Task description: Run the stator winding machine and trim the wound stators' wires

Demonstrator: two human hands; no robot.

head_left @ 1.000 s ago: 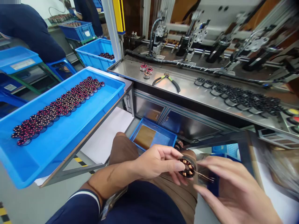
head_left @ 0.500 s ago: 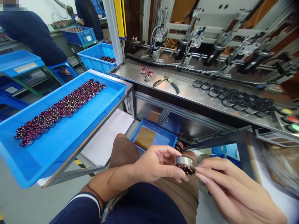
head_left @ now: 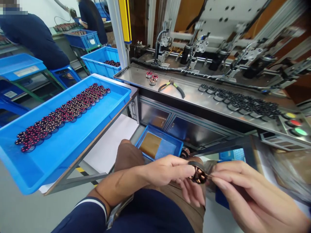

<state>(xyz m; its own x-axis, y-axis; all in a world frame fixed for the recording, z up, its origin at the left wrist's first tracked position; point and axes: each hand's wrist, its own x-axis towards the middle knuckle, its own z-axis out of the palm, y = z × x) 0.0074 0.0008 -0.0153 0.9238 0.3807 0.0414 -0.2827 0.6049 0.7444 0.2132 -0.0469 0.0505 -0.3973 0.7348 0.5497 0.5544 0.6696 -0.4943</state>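
Observation:
Over my lap, my left hand (head_left: 173, 174) grips a round motor stator (head_left: 199, 174) between thumb and fingers. Its dark core with copper windings faces me, and part of its rim lies under the thumb. At the stator's right edge, my right hand (head_left: 245, 184) pinches a thin copper wire (head_left: 209, 175) between thumb and forefinger. Where the wire ends is hidden by the fingertips. On the steel bench ahead lie green-and-black pliers (head_left: 172, 87), apart from both hands. Beside them stand three stators (head_left: 152, 77) with red and copper windings.
A large blue tray (head_left: 107, 119) at left holds rows of stators. Several dark round parts (head_left: 243, 100) line the bench (head_left: 191, 94) below the machine (head_left: 213, 48). A blue bin (head_left: 178, 154) sits beneath it. Lit buttons (head_left: 295, 123) are at right. Two people work at back left.
My left hand has tipped the stator so its wound face turns toward me, and its lower fingers have spread. My right hand stays at its edge, slightly farther right. The view has shifted a little.

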